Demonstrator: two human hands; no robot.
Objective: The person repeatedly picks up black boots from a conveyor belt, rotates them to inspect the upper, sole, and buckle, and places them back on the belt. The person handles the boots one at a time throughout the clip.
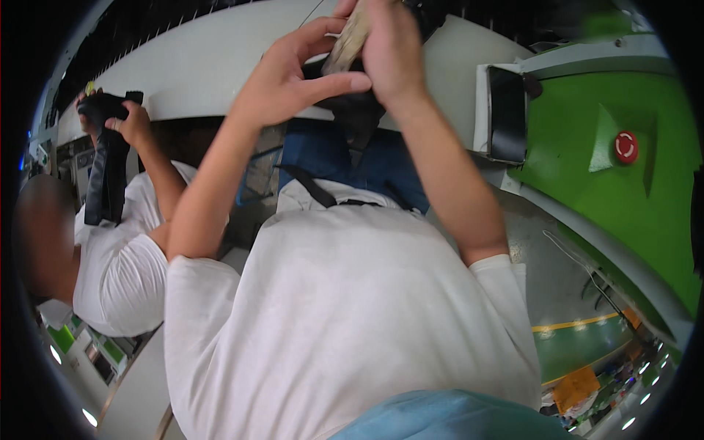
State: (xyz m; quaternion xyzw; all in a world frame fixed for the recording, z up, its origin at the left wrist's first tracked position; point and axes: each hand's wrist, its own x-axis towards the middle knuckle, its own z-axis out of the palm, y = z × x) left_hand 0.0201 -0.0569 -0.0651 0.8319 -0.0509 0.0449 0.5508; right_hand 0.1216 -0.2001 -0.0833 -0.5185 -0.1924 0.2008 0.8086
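At the top edge of the view my two hands come together over a white table. My left hand point(286, 77) curls round a black thing point(357, 117) whose kind I cannot make out; the thumb stretches across toward my right hand. Against the palm of my right hand point(394, 62) lies a worn, beige, strip-like piece point(347, 40), its surface blurred. The right fingers run up to the frame's edge and are partly hidden. Part of the black thing hangs below my hands, over the table's near edge.
A co-worker point(121, 271) at my left holds a black item point(103, 110) with a long strap. The white table point(198, 62) curves ahead. To my right are a dark-screened device point(506, 114) and a green panel point(572, 132) with a red stop button point(625, 147).
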